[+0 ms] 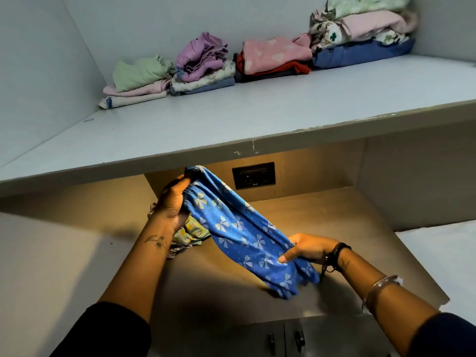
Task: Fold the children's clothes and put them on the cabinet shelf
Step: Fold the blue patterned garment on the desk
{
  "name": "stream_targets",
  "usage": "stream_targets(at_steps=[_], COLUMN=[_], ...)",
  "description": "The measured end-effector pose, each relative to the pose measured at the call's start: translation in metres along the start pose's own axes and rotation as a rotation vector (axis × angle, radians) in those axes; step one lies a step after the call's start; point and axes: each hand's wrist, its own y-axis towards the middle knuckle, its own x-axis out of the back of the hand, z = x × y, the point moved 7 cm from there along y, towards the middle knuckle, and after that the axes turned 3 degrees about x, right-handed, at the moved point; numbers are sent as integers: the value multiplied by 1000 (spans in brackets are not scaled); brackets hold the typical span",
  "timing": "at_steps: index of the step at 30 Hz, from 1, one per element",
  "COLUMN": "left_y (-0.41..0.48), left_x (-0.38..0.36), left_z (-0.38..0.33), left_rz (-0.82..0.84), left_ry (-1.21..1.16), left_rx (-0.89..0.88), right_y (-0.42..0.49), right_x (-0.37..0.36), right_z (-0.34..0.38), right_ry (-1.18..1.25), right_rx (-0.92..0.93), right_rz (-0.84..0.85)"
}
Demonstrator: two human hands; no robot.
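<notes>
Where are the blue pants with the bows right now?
The blue pants are in the middle of the head view, stretched between the left hand and right hand, below the shelf of folded clothes.

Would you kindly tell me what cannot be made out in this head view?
- Crumpled clothes: mostly behind the left hand and the blue bow-print garment; how many is unclear.
- Rightmost pile on the shelf: top cut off by the frame edge.
- Dark wall panel: too dim to identify.
</notes>
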Motion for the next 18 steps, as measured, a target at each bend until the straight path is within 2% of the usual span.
stream_targets(at_steps=[6,12,14,18], left_y=[1,-10,-15,-29], left_x=[38,62,64,72], left_z=[42,101,127,168], left_rz=[-149,-303,-359,-444], left_ry=[43,114,115,170], left_rx=[114,241,284,342], right_y=[-20,-41,-44,-49], right_x=[9,51,74,121], right_z=[-14,-30,-37,-48], right_ry=[9,212,172,7], right_rx=[-87,-174,-199,-232], right_rz=[134,138,53,-263])
